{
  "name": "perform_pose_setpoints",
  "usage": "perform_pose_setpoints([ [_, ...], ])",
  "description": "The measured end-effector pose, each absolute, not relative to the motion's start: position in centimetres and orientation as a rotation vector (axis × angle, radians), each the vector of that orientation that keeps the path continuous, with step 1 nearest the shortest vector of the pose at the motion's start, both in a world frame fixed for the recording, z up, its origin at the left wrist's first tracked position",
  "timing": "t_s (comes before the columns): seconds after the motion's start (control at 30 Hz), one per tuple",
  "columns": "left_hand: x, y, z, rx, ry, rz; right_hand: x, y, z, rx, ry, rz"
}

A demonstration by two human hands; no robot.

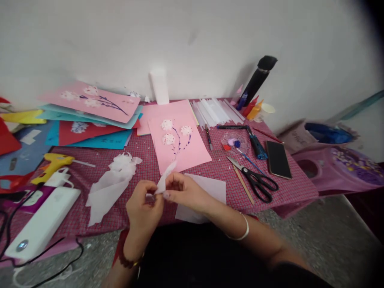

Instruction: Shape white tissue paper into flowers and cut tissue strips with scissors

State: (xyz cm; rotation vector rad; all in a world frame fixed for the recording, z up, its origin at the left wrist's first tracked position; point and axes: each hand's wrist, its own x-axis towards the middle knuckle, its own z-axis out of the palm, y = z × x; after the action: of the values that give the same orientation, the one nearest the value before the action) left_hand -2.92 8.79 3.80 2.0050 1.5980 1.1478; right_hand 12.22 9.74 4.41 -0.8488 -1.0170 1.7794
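Note:
A strip of white tissue paper (162,185) is pinched between my two hands near the table's front edge. My left hand (145,206) grips its lower end with fingers curled, and my right hand (187,193) pinches it from the other side. Just beyond lies a pink card (193,150) with white speckled blossoms and dark painted stems. Under and beside my right forearm is a flat white tissue sheet (213,188). Crumpled white tissue (109,190) rests to the left of my left hand.
Black-handled scissors (259,184), a wooden stick (244,186), a paint palette (235,143) and a phone (278,159) lie on the right. Clear glue sticks (214,112) are at the back. Leftward are a yellow glue gun (55,164), a white power strip (45,222) with cords and stacked cards (120,138).

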Motion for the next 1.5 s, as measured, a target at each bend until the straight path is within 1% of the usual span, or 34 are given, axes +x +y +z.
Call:
perform_pose_setpoints([
  [0.3,-2.0,9.1,3.5,1.912,1.671,1.007,12.6,10.3,3.3,-0.879,-1.017,1.748],
  [0.6,-1.7,9.4,3.8,1.972,1.689,0.96,13.4,10.4,3.2,-0.834,-1.037,1.819],
  [0.8,-1.6,9.6,4.1,1.944,1.684,0.947,13.1,10.7,2.7,-0.871,-1.071,1.749],
  [0.87,-1.6,9.7,4.4,1.875,1.608,0.909,13.2,10.8,2.5,-0.88,-1.087,1.731],
  [1.0,-1.8,9.7,5.0,1.514,1.401,0.865,13.1,10.8,2.5,-0.929,-1.163,1.66],
  [1.1,-2.0,9.7,5.2,1.373,1.454,0.84,13.0,10.7,2.4,-0.962,-1.237,1.625],
  [1.3,-3.2,10.8,6.2,1.344,1.633,0.956,15.1,10.1,2.2,-1.006,-1.443,1.608],
  [1.5,-4.5,11.4,7.8,1.578,1.702,1.057,18.8,10.1,2.8,-1.14,-1.678,1.477],
])
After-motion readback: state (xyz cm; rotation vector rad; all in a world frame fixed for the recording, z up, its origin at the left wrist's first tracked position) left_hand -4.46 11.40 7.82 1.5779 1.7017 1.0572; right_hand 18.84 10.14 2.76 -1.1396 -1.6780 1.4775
